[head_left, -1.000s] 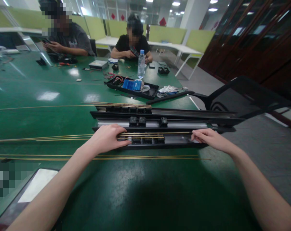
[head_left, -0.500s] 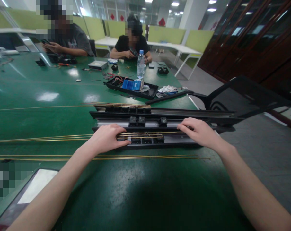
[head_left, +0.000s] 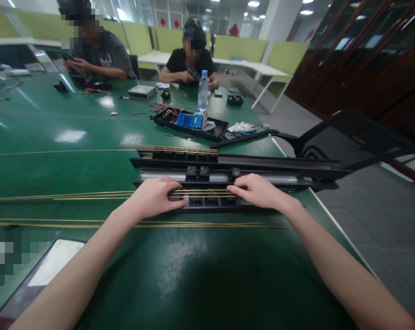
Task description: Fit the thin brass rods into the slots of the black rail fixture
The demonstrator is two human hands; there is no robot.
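Observation:
Thin brass rods [head_left: 207,196] lie lengthwise over black blocks [head_left: 211,201] in the nearest black channel rail [head_left: 221,210]. My left hand [head_left: 150,197] is closed across the rail's left part, thumb on the near side and fingers on the far side, with the rods running under it. My right hand [head_left: 257,190] is at the rods' right ends, thumb and fingertips pinched together there; its other fingers are curled. Behind, a second rail [head_left: 159,175] carries a few separate black blocks [head_left: 204,173]. Farther back, a third rail [head_left: 276,163] holds more blocks with rods on top.
More brass rods [head_left: 193,225] lie on the green table [head_left: 166,270] nearer me. Beyond the rails are a black tray [head_left: 210,134] with blue parts, a water bottle [head_left: 203,94] and gloves [head_left: 241,129]. A chair [head_left: 362,137] stands right. Two people sit across the table.
My right hand has moved left along the near rail, from beyond the rods to their right ends. My left hand stays in place on the rail. The view has shifted slightly.

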